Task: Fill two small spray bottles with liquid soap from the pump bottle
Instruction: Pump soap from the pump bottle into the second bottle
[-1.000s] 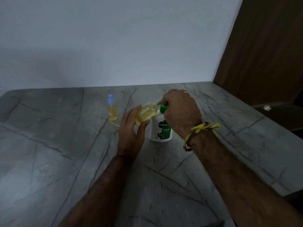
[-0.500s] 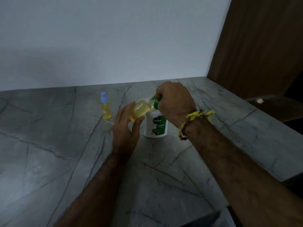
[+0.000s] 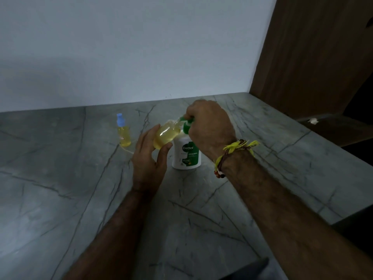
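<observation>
pump bottle [image 3: 186,156] mid-counter [image 3: 60,199] | held bottle [image 3: 166,135] at its left | capped bottle [image 3: 123,132] farther left

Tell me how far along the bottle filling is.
Looks done: the capped spray bottle stands on the counter, full of yellow soap. In hand: the left hand holds the open second bottle, tilted with its mouth at the pump bottle spout, while the right hand is on the green pump. It looks mostly full. Left: topping it up and fitting its sprayer, possibly the tube lying by the first bottle.
</observation>
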